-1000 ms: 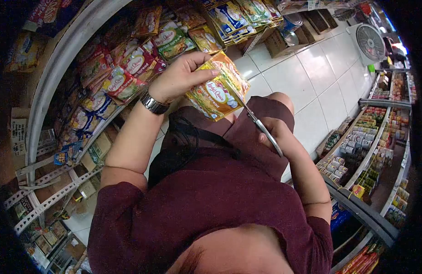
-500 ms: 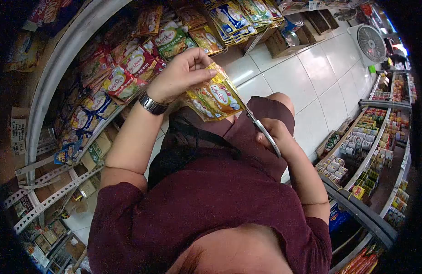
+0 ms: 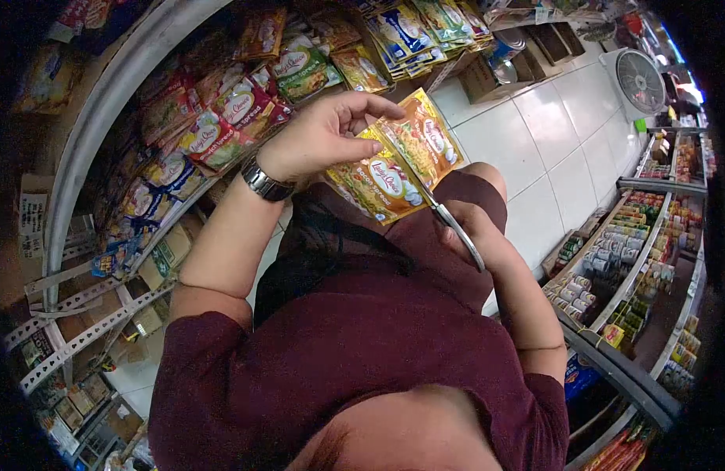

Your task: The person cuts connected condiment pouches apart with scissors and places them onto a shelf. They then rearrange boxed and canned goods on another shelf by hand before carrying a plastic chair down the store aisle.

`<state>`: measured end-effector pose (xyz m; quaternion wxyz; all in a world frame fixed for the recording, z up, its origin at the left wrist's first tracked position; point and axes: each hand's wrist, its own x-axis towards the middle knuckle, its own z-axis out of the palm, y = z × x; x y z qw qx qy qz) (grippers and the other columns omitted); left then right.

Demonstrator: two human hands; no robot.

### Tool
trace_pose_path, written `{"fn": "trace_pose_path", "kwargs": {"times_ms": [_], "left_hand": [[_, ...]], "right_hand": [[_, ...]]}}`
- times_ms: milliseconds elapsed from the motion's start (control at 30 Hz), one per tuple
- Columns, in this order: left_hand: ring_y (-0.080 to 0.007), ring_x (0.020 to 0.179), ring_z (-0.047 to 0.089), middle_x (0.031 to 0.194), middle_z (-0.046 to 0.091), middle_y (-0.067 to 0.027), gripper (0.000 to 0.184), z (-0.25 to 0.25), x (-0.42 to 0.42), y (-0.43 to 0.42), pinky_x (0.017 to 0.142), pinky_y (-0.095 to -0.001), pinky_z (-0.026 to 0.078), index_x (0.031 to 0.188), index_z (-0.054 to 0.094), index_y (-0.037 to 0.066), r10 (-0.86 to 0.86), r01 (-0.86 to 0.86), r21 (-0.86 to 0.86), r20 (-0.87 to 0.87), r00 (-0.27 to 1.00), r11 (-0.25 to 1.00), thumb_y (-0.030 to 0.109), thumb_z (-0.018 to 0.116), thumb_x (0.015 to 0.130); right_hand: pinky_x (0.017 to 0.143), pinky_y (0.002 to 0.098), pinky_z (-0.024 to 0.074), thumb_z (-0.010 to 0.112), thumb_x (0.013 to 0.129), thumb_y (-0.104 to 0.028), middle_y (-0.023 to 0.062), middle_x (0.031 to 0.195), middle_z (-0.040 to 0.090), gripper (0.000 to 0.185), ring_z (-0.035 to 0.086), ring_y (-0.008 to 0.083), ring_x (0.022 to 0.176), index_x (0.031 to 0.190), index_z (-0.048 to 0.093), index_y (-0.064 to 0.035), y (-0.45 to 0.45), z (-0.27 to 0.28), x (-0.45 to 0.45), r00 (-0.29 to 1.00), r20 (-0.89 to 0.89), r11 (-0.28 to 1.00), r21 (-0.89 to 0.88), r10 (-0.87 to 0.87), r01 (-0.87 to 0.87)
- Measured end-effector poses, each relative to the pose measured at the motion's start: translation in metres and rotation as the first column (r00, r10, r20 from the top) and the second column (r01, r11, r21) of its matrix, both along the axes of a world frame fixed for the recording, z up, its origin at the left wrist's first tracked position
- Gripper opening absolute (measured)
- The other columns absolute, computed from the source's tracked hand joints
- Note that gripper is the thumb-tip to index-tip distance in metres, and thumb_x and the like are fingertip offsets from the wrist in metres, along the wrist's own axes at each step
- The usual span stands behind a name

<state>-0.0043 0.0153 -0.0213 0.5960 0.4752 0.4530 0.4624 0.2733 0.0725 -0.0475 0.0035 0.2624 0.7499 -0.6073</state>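
My left hand (image 3: 323, 135), with a metal watch (image 3: 266, 182) on its wrist, pinches yellow sachets of bacon spread (image 3: 386, 185) between thumb and fingers. A second, orange-brown sachet (image 3: 435, 145) spreads out at the upper right, alongside the first. My right hand (image 3: 470, 229) is closed round the handles of metal scissors (image 3: 459, 228). The blades point up and left into the line between the two sachets, and their tips are hidden there. Both hands are above my lap.
Shelves of spread packets (image 3: 241, 106) stand at the upper left, behind a curved metal frame (image 3: 95, 118). Cardboard boxes (image 3: 482, 80) and a fan (image 3: 639, 78) are on the tiled floor (image 3: 527, 149). Shelves of cans (image 3: 614, 239) line the right side.
The sachets have opened out, with the second one now showing its front to the right. My left fingers have stretched forward over them. The scissors have stayed nearly in place.
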Motion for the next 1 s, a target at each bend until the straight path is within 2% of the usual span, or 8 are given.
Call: {"fn": "trace_pose_path", "kwargs": {"times_ms": [33, 367, 433, 667, 733, 767, 833, 1000], "left_hand": [[-0.0117, 0.110, 0.049, 0.118, 0.054, -0.0073, 0.045, 0.000, 0.000, 0.000, 0.094, -0.0264, 0.039, 0.121, 0.048, -0.002, -0.006, 0.006, 0.004, 0.002, 1.000, 1.000, -0.002, 0.059, 0.077], [-0.0114, 0.110, 0.049, 0.118, 0.054, -0.0068, 0.045, 0.002, 0.005, 0.000, 0.094, -0.0262, 0.038, 0.120, 0.050, -0.001, -0.006, 0.005, -0.011, -0.026, 1.000, 1.000, -0.002, 0.060, 0.076], [-0.0114, 0.108, 0.050, 0.117, 0.055, -0.0068, 0.045, 0.000, 0.010, 0.001, 0.094, -0.0264, 0.038, 0.120, 0.050, -0.001, -0.054, 0.054, 0.008, -0.027, 0.998, 0.999, -0.002, 0.060, 0.076], [-0.0119, 0.107, 0.051, 0.116, 0.055, -0.0070, 0.046, 0.002, 0.009, 0.001, 0.094, -0.0268, 0.039, 0.120, 0.050, -0.001, -0.040, 0.039, 0.006, 0.061, 0.997, 0.999, -0.001, 0.060, 0.076], [-0.0121, 0.106, 0.052, 0.115, 0.056, -0.0071, 0.046, -0.001, 0.009, 0.001, 0.093, -0.0267, 0.040, 0.121, 0.049, -0.001, -0.040, 0.041, -0.012, 0.091, 0.995, 0.999, -0.001, 0.061, 0.076], [-0.0121, 0.106, 0.052, 0.115, 0.056, -0.0071, 0.046, -0.003, 0.010, 0.002, 0.093, -0.0267, 0.040, 0.121, 0.049, -0.001, -0.042, 0.044, -0.012, 0.091, 0.995, 0.999, -0.001, 0.061, 0.076], [-0.0121, 0.104, 0.053, 0.114, 0.057, -0.0071, 0.047, -0.005, 0.011, 0.002, 0.091, -0.0261, 0.041, 0.121, 0.049, -0.001, -0.054, 0.054, 0.000, 0.130, 0.990, 0.999, 0.000, 0.062, 0.076], [-0.0120, 0.104, 0.053, 0.114, 0.057, -0.0070, 0.048, -0.006, 0.010, 0.003, 0.091, -0.0261, 0.041, 0.121, 0.049, -0.001, -0.069, 0.077, -0.041, 0.170, 0.983, 0.996, 0.000, 0.063, 0.075]], "right_hand": [[0.059, 0.0355, 0.0419, 0.058, 0.080, -0.053, 0.0153, 0.071, 0.055, 0.058, 0.052, 0.0215, 0.065, 0.084, 0.056, 0.0041, -0.001, 0.001, 0.000, 1.000, -0.004, 0.999, 0.032, -0.005, 0.005], [0.061, 0.0358, 0.0430, 0.067, 0.076, -0.047, 0.0158, 0.072, 0.056, 0.052, 0.054, 0.0221, 0.068, 0.086, 0.057, 0.0038, 0.000, 0.007, 0.001, 0.993, 0.117, 0.999, 0.045, -0.004, -0.002], [0.053, 0.0266, 0.0338, 0.055, 0.077, -0.063, -0.0010, 0.065, 0.043, 0.062, 0.038, 0.0100, 0.064, 0.072, 0.048, -0.0012, -0.003, 0.012, -0.007, 0.999, -0.011, 0.999, 0.019, -0.035, 0.035], [0.053, 0.0258, 0.0331, 0.053, 0.077, -0.065, -0.0015, 0.066, 0.041, 0.063, 0.038, 0.0097, 0.064, 0.071, 0.046, -0.0029, -0.004, -0.002, -0.007, 0.996, -0.074, 0.997, 0.037, -0.058, 0.061], [0.063, 0.0360, 0.0442, 0.061, 0.078, -0.053, 0.0175, 0.072, 0.057, 0.059, 0.055, 0.0232, 0.068, 0.088, 0.057, 0.0050, -0.003, -0.003, -0.004, 1.000, 0.027, 0.998, 0.060, -0.015, 0.013], [0.063, 0.0360, 0.0442, 0.061, 0.078, -0.053, 0.0175, 0.072, 0.057, 0.059, 0.055, 0.0232, 0.068, 0.088, 0.057, 0.0050, -0.004, -0.003, -0.004, 0.999, 0.027, 0.998, 0.060, -0.017, 0.016], [0.053, 0.0256, 0.0335, 0.052, 0.077, -0.066, -0.0018, 0.064, 0.041, 0.063, 0.039, 0.0090, 0.062, 0.071, 0.046, -0.0032, -0.006, -0.002, -0.005, 0.999, -0.025, 0.998, 0.044, -0.039, 0.040], [0.052, 0.0241, 0.0346, 0.054, 0.075, -0.066, -0.0013, 0.064, 0.045, 0.066, 0.043, 0.0076, 0.062, 0.076, 0.051, -0.0007, -0.007, 0.004, -0.006, 0.998, 0.019, 0.998, -0.016, -0.058, 0.059]]}}
